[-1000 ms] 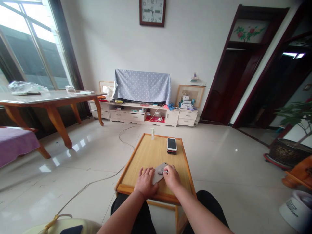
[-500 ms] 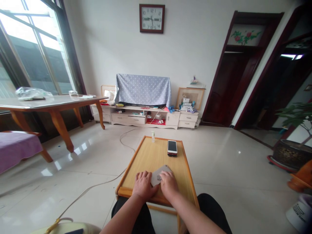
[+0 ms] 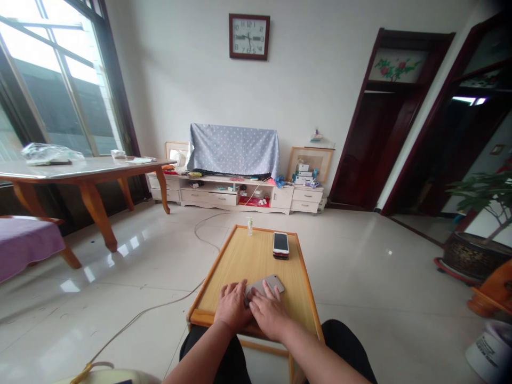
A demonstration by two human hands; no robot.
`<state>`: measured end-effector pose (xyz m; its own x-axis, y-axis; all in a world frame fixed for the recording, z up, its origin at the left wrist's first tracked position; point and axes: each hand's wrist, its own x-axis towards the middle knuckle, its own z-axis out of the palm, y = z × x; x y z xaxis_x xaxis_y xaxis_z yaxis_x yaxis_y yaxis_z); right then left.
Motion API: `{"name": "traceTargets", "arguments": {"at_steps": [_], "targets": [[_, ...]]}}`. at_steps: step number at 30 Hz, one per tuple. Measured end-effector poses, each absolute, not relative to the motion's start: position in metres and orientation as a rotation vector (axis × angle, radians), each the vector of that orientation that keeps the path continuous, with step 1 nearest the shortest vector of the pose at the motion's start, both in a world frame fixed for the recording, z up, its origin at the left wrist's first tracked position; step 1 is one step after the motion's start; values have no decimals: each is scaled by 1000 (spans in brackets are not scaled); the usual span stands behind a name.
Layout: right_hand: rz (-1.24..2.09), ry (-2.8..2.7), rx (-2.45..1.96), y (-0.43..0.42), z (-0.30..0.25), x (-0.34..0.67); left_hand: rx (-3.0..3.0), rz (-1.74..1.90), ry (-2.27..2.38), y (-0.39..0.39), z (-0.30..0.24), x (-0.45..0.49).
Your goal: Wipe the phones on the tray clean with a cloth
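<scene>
Phone [image 3: 267, 285] swung crosswise, axis rising right, under left hand [image 3: 232, 306], right hand [image 3: 269, 313]

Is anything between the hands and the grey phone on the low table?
Nothing visible: the left hand and right hand both rest on the grey phone on the wooden table. The stacked phones lie farther up the table, apart from them.

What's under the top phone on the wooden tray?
The top phone sits on at least one other phone, of which only a dark, reddish edge shows. Its face is covered by the top phone.
</scene>
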<state>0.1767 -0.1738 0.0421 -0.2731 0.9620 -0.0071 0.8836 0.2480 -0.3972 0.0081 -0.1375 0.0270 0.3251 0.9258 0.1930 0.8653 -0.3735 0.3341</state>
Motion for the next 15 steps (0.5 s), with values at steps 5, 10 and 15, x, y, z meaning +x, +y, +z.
{"name": "traceTargets", "arguments": {"at_steps": [5, 10, 15], "targets": [[433, -2109, -1982, -160, 43, 175, 2421, 521, 1642, -135, 26, 7], [493, -2204, -1877, -159, 38, 162, 2408, 511, 1632, -135, 26, 6], [517, -2183, -1945, -154, 39, 167, 2394, 503, 1636, -135, 26, 5]]}}
